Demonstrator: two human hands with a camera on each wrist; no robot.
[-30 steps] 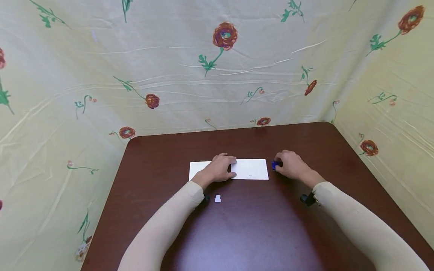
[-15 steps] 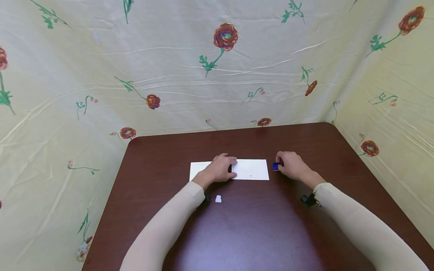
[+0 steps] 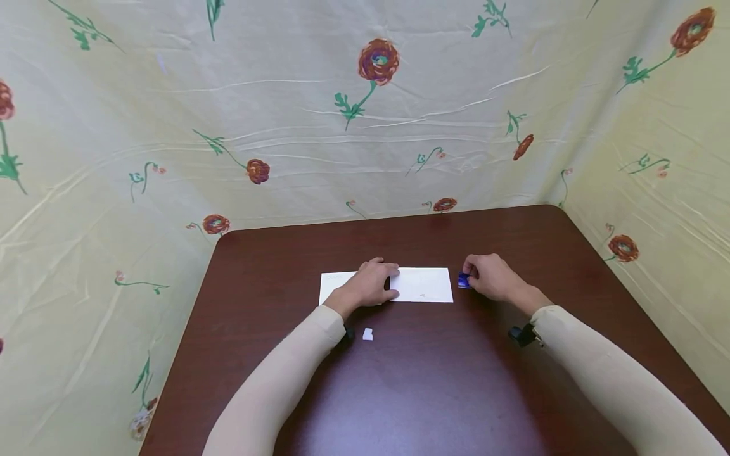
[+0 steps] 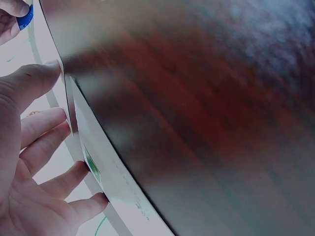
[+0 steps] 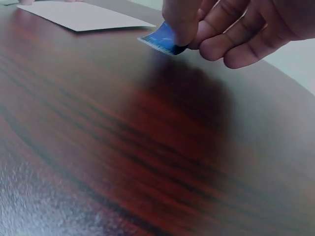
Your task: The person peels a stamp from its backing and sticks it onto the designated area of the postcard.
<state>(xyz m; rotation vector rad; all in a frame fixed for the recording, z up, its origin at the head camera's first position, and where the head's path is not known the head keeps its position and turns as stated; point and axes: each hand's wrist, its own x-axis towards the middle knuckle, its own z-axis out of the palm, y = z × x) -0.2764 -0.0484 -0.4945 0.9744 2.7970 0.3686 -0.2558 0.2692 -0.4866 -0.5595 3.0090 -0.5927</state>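
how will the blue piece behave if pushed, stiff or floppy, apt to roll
The blue piece probably bends easily, since it looks thin and slightly bowed. It is likely light, being small enough for the right hand to pinch. Its flat shape makes rolling unlikely.

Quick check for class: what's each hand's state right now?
Left hand: open, touching flat white rectangular paper.
Right hand: closed, pinching a small blue serrated-edged piece.

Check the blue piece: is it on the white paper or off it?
Off it. The right hand pinches the blue piece, and dark tabletop shows between it and the white paper.
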